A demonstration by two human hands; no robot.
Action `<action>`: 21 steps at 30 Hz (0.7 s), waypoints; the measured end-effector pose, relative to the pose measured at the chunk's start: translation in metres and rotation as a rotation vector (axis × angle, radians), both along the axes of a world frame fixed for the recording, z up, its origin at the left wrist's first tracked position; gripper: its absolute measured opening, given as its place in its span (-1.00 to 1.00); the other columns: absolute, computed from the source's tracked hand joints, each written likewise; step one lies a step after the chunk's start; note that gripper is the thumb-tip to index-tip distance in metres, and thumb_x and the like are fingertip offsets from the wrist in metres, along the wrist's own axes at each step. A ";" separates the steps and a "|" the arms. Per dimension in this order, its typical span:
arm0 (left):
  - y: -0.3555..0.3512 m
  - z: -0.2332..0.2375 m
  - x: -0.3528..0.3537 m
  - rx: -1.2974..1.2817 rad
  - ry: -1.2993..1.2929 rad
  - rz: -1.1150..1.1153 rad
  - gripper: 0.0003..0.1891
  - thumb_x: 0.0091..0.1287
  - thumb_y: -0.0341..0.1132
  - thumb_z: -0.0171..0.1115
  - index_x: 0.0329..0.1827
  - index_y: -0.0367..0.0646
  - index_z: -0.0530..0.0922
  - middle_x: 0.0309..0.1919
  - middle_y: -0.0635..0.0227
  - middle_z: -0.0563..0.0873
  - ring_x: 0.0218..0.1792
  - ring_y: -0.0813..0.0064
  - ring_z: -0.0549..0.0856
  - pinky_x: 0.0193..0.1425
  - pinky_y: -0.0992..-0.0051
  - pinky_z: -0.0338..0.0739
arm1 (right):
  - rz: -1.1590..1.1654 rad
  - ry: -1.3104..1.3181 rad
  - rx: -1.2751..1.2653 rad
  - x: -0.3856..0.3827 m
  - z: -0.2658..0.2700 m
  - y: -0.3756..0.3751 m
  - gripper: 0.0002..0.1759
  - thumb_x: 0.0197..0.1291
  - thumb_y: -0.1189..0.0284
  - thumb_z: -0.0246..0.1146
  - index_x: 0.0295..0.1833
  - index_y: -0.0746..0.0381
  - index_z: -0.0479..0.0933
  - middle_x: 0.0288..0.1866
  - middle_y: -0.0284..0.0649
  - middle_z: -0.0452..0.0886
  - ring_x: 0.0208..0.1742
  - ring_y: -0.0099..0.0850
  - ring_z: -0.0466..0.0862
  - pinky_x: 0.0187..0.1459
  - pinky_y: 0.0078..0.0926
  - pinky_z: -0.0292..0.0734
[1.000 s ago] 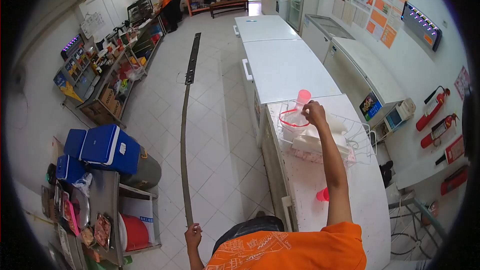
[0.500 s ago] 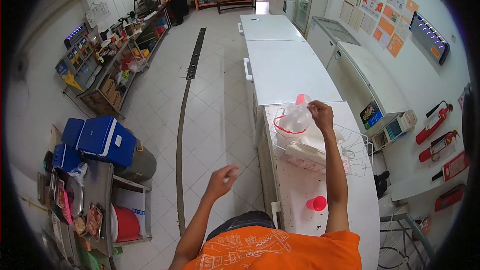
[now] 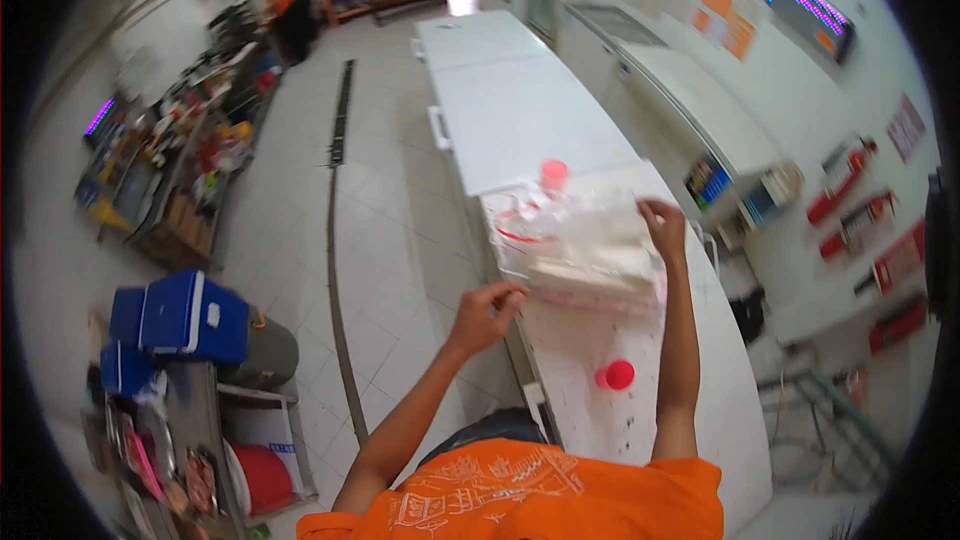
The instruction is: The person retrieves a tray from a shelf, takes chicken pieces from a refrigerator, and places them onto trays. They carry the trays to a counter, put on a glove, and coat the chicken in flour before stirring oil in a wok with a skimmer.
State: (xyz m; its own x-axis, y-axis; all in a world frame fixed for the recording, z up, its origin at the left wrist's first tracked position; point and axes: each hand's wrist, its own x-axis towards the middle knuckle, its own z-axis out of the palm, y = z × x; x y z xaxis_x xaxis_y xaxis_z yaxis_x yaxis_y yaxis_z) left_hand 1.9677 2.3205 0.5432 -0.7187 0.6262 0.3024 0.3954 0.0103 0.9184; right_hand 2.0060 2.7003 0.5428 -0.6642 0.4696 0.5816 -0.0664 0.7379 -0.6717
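Note:
My right hand (image 3: 664, 232) pinches the edge of a thin clear plastic bag (image 3: 598, 215), drawn out over a white wire basket (image 3: 712, 252). My left hand (image 3: 488, 316) is at the basket's near left corner, fingertips together; whatever they hold, if anything, is blurred. In the basket are a white tub with a red rim (image 3: 525, 236) and a flat pile of whitish packets (image 3: 590, 272). One pink cup (image 3: 554, 176) stands just beyond the basket. A second pink cup (image 3: 616, 375) lies tipped on the white counter (image 3: 580, 420), nearer to me.
White chest freezers (image 3: 520, 110) extend ahead of the counter. At the left, blue cooler boxes (image 3: 195, 315) sit beside a cluttered metal table. Fire extinguishers (image 3: 842, 185) hang on the right wall. Two people (image 3: 285, 15) stand far off at the back left.
My view has turned, shifting the scene left. My left hand has come up to the basket from over the floor. My right hand has drawn the plastic bag out to the right.

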 end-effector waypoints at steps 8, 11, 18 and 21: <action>0.043 -0.002 0.007 -0.033 -0.238 -0.180 -0.76 0.35 -0.31 0.14 0.00 -0.23 0.54 -0.27 0.35 0.66 -0.22 0.57 0.64 -0.13 0.57 0.53 | 0.283 0.033 -0.664 0.047 0.048 -0.026 -0.76 0.33 0.29 0.12 -0.28 0.26 0.46 -0.18 -0.14 0.65 -0.25 -0.43 0.66 -0.12 -0.47 0.58; 0.057 0.003 0.010 0.035 -0.482 -0.255 -0.55 0.37 -0.17 0.14 0.23 -0.22 0.36 0.03 0.26 0.55 0.04 0.49 0.55 0.10 0.50 0.46 | 0.609 0.041 -0.799 0.074 0.083 -0.081 -0.80 0.38 0.30 0.04 -0.22 0.20 0.33 -0.25 -0.17 0.61 -0.14 -0.34 0.67 -0.10 -0.37 0.59; 0.032 0.001 0.028 0.520 -0.808 -0.651 -0.10 0.23 0.13 0.21 0.46 -0.19 -0.01 0.32 0.18 0.29 0.32 0.33 0.33 0.39 0.29 0.20 | 0.548 0.051 -0.782 0.098 0.070 -0.161 -0.79 0.38 0.27 0.05 -0.25 0.16 0.34 -0.45 -0.46 0.32 -0.45 -0.72 0.32 -0.45 -0.70 0.36; 0.012 0.010 0.034 0.497 -0.558 -0.439 -0.06 0.18 0.09 0.29 0.46 -0.22 -0.02 0.27 0.20 0.38 0.30 0.37 0.36 0.38 0.32 0.22 | 0.335 -0.145 -0.863 0.111 0.078 -0.195 -0.81 0.38 0.25 0.06 -0.25 0.12 0.34 -0.46 -0.53 0.30 -0.46 -0.81 0.23 -0.53 -0.76 0.16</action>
State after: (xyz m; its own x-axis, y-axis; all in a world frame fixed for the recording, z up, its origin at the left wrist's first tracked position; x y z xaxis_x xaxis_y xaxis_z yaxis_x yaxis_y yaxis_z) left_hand 2.0020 2.3322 0.5528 -0.5674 0.7708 0.2899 -0.2404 -0.4917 0.8369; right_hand 2.1166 2.5054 0.6203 -0.8816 0.4714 0.0224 -0.0584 -0.0618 -0.9964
